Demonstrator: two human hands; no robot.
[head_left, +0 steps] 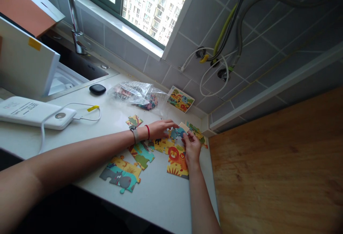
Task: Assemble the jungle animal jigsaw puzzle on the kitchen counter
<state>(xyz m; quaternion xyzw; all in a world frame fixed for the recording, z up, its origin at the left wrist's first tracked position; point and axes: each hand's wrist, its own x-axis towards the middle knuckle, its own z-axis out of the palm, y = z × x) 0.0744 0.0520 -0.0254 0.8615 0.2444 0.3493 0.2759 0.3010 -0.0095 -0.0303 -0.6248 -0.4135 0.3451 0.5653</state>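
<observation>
My left hand, wearing a watch and a red band, reaches over the counter with its fingers stretched out. Its fingertips are beside a blue puzzle piece in the upper part of a joined puzzle section. My right hand pinches a puzzle piece with a pale face at that section's upper right; the fingers partly cover it. Below, joined pieces show a lion. Nearer to me lie a hippo section and a green-and-teal section. A loose piece lies beyond my left wrist.
More puzzle pieces lie by the wall corner. A picture card leans on the tiles near a clear plastic bag of pieces. Leftward are a black case, a white power strip and a sink. A wooden panel borders the right.
</observation>
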